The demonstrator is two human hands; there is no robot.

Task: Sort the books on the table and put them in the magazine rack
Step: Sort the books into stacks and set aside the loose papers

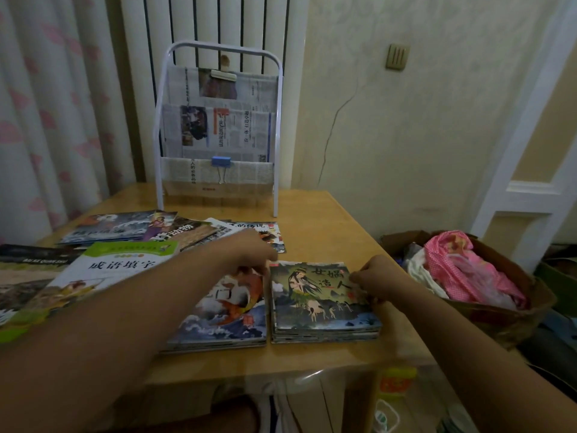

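1. The right hand point(371, 281) pinches the right edge of the top book on the right stack point(324, 303).
2. The left hand point(253, 250) has curled fingers above the left stack point(224, 314); its grasp cannot be told.
3. More books point(125, 229) lie scattered on the worktop point(312, 220) before the rack point(218, 126).

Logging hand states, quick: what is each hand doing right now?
Left hand: fingers curled down at the fish-cover stack; grip cannot be told.
Right hand: pinches the top book of the right stack.
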